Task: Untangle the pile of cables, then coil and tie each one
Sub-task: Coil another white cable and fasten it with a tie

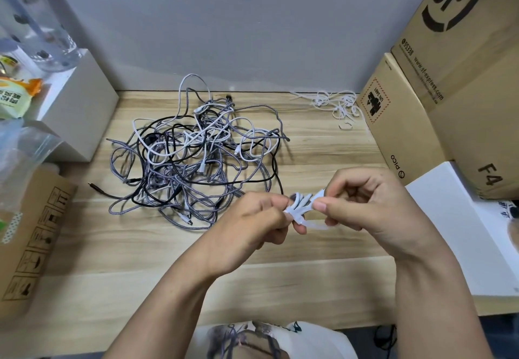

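Both hands above the light wooden tabletop [309,280]: left hand [252,224] and right hand [365,204] pinch a small coiled white cable [302,204] plus a flat white tie strip [316,225]. Tangled pile of grey braided, black and white cables [196,156] behind. Loose white ties [337,106] near stacked brown cardboard boxes [449,91].

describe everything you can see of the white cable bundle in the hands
The white cable bundle is a thin, smooth white cable coiled into a few small loops, held above the wooden table just in front of the tangled pile. The left hand pinches one end of the loops; the right hand pinches the other. A flat white tie strip sticks out beneath it between the fingers. Whether it is already fastened cannot be told.
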The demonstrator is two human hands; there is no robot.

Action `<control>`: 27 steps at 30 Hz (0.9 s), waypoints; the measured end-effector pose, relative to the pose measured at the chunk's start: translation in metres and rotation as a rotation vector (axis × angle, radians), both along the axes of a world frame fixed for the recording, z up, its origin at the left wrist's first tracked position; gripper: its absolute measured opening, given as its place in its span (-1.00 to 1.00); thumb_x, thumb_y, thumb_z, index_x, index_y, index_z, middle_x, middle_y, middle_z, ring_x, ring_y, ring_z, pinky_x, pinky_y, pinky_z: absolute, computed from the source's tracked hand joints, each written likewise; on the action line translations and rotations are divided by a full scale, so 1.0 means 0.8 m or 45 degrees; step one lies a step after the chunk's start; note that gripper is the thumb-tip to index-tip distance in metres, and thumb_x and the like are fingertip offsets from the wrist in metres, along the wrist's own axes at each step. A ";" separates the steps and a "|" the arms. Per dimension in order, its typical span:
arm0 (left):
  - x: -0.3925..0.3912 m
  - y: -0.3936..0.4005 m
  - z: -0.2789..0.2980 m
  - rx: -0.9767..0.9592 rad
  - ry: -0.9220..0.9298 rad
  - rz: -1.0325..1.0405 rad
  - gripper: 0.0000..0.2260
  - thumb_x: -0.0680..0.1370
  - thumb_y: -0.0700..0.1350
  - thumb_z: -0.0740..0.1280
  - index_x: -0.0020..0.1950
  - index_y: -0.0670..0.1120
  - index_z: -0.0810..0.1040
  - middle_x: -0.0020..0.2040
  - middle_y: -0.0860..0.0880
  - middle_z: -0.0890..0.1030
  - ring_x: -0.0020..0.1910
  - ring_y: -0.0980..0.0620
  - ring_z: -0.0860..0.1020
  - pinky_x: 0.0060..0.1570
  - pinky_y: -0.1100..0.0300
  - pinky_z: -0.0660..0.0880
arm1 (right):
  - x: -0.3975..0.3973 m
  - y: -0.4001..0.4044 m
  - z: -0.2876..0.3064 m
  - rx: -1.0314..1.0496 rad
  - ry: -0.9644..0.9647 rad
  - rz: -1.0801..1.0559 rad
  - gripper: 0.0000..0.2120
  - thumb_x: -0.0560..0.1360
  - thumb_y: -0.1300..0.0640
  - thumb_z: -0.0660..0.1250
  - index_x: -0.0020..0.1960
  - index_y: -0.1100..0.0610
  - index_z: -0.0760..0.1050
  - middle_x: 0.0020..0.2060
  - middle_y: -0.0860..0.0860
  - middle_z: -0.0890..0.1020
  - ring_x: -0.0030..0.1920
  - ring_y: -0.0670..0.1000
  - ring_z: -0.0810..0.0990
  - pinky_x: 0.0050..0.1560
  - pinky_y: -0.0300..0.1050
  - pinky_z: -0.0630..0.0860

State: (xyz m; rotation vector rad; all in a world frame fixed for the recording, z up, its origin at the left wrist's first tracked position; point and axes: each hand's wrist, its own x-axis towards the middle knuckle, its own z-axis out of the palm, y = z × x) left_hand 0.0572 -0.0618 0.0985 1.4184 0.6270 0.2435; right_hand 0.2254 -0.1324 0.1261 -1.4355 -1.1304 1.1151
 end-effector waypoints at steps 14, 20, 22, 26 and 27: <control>0.021 -0.002 -0.026 -0.370 -0.071 0.038 -0.33 0.34 0.41 -0.32 -0.16 -0.03 0.36 -0.48 0.10 0.34 -0.50 0.18 0.23 -0.46 0.31 0.09 | -0.021 0.030 -0.028 0.372 -1.380 -0.008 -0.82 0.32 -0.10 0.32 -0.17 -0.03 0.56 -0.21 -0.09 0.48 -0.16 -0.06 0.39 -0.13 -0.08 0.28; 0.015 -0.001 -0.034 -0.771 -0.394 0.193 -0.37 0.36 0.39 -0.18 -0.02 -0.02 0.43 -0.36 0.04 0.39 -0.39 0.14 0.32 -0.33 0.19 0.17 | -0.026 0.027 -0.049 0.691 -1.555 0.072 -0.81 0.40 -0.10 0.33 -0.17 -0.03 0.66 -0.15 -0.08 0.63 0.04 -0.05 0.48 0.32 0.01 0.10; 0.015 -0.002 -0.033 -0.854 -0.456 0.189 -0.34 0.36 0.38 -0.16 0.10 -0.01 0.46 -0.29 0.08 0.55 -0.41 0.15 0.38 -0.30 0.17 0.22 | -0.023 0.029 -0.054 0.660 -1.491 0.139 -0.72 0.36 -0.16 0.32 -0.11 -0.02 0.67 -0.15 -0.11 0.65 0.05 -0.09 0.50 0.33 0.01 0.09; 0.016 -0.002 -0.035 -0.960 -0.481 0.252 -0.42 0.43 0.32 -0.11 0.06 0.00 0.51 -0.17 0.03 0.62 -0.39 0.13 0.49 -0.21 0.13 0.35 | -0.020 0.031 -0.058 0.594 -1.262 0.098 -0.69 0.29 -0.15 0.36 -0.13 0.03 0.68 -0.14 -0.12 0.69 0.06 -0.12 0.53 0.28 -0.05 0.17; 0.015 -0.002 -0.035 -0.972 -0.479 0.284 -0.44 0.45 0.30 -0.10 -0.03 0.00 0.56 -0.18 0.03 0.62 -0.40 0.13 0.49 -0.19 0.12 0.36 | -0.019 0.031 -0.060 0.574 -1.208 0.074 -0.70 0.28 -0.14 0.37 -0.14 0.03 0.69 -0.13 -0.12 0.69 0.06 -0.13 0.54 0.28 -0.06 0.18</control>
